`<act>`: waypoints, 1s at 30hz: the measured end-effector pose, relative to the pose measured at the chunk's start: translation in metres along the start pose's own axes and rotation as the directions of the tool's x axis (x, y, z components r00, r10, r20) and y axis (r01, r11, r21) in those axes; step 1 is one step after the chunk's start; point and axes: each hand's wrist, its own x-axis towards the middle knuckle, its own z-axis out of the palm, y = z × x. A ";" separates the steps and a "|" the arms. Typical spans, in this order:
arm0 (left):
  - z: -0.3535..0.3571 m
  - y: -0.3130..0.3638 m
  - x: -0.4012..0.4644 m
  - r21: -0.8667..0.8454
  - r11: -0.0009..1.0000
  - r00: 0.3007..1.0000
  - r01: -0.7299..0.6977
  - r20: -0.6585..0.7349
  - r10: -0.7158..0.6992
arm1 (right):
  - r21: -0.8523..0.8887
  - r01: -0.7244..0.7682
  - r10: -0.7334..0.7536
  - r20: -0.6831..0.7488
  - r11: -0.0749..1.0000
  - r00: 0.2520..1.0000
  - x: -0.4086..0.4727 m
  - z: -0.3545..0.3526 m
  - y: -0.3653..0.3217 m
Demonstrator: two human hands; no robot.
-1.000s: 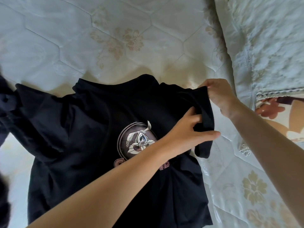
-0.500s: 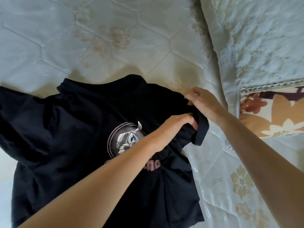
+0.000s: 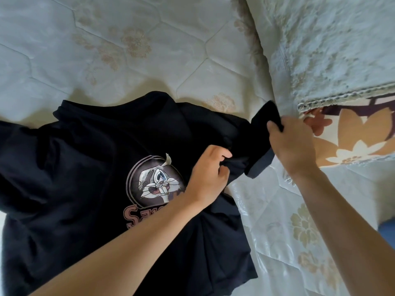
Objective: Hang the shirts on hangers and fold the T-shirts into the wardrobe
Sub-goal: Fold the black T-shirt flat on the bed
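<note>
Lying front-up and rumpled on the pale quilted mattress with beige flower stitching: black cotton T-shirt with a round cartoon-rabbit print, collar toward the far side, hem toward the camera. Being stretched out to the right now, the short black sleeve, where half a second ago it was bunched between both hands. Gripping the sleeve's end with curled fingers, right hand, having moved outward and nearer the pillow since then. Pinching a fold of cloth near the armpit, left hand, fingers curled, just right of the print. Resting at the right edge, partly under a pale green textured cover, a pillow with orange and white flowers.
</note>
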 end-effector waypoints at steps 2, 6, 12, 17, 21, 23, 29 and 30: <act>0.004 -0.006 -0.005 0.039 0.999 0.996 0.032 -0.082 -0.028 | 0.082 -0.017 0.025 -0.105 0.997 0.994 0.000 -0.014 -0.007; 0.005 0.001 0.002 0.023 0.987 0.987 0.158 -0.045 -0.157 | 0.246 -0.057 0.103 -0.178 0.967 0.979 -0.009 -0.028 -0.017; -0.014 0.014 0.020 0.065 0.991 0.945 0.116 -0.314 -0.090 | 0.266 -0.036 0.087 -0.179 0.963 0.980 -0.013 -0.036 -0.011; -0.039 -0.010 0.037 0.415 0.910 0.971 0.026 -0.226 0.076 | 0.139 -0.070 0.090 -0.142 0.988 0.986 -0.016 -0.035 0.002; -0.044 -0.025 0.038 0.594 0.793 0.988 -0.138 0.031 0.149 | 0.182 -0.038 0.073 -0.192 0.983 0.979 -0.024 -0.032 0.001; -0.042 -0.028 0.038 0.655 0.741 0.986 -0.147 0.152 0.061 | 0.248 0.019 0.036 -0.214 0.969 0.976 -0.026 -0.033 -0.007; -0.029 -0.033 0.030 0.814 0.569 0.983 -0.117 0.179 -0.053 | 0.326 0.242 -0.176 -0.219 0.914 0.960 -0.031 -0.040 -0.052; -0.026 -0.033 0.031 0.823 0.556 0.984 -0.115 0.170 -0.047 | 0.320 0.252 -0.188 -0.218 0.913 0.958 -0.031 -0.040 -0.058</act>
